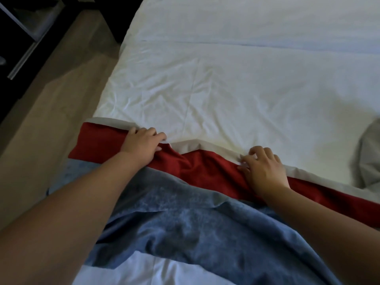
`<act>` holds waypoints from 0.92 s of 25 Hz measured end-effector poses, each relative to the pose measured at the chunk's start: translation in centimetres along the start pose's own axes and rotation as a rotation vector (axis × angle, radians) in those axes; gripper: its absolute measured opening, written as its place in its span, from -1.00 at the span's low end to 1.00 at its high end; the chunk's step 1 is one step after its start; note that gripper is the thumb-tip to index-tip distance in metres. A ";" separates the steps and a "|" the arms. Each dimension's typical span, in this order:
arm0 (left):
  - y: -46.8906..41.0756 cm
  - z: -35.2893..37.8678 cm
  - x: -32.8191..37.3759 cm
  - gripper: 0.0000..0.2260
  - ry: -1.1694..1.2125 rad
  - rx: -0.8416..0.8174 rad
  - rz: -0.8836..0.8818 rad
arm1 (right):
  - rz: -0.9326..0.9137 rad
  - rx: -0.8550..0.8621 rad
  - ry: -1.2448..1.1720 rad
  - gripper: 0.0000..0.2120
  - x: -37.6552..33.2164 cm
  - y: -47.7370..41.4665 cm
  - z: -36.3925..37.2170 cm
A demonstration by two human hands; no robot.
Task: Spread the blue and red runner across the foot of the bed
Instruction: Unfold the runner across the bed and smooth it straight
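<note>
Hands: left hand point(144, 144) and right hand point(265, 169) are pinching the far edge of the runner point(205, 167).
Axis: lying crosswise on the bed point(226, 89), bunching between them.

Dim bedroom corner — floor and dark furniture

A tan wood-look floor point(51, 99) runs along the left side of the white-sheeted bed point(226, 79). A dark cabinet point(24, 27) with a pale metal edge stands at upper left — the light is soft and low.

Runner point(185, 212), blue with red band and grey edging, lies rumpled across the near end of the white-sheeted bed point(226, 89).
</note>
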State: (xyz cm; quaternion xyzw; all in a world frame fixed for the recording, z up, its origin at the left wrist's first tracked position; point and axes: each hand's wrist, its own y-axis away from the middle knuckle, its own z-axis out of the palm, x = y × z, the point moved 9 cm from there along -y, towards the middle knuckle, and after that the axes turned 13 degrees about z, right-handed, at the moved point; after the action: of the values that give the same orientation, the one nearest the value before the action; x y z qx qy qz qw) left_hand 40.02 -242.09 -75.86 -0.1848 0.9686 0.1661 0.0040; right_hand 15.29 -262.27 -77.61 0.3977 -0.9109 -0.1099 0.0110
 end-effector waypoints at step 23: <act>-2.5 -4.9 -2.6 -0.76 0.608 0.647 -0.221 | 0.119 0.379 -0.059 -0.71 1.8 -8.4 -11.6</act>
State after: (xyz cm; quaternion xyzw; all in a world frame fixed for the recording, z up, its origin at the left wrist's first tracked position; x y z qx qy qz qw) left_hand 43.61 -244.99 -71.87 -0.3166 0.9023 -0.2081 -0.2055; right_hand 21.40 -271.38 -68.13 0.3347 -0.9371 0.0528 -0.0845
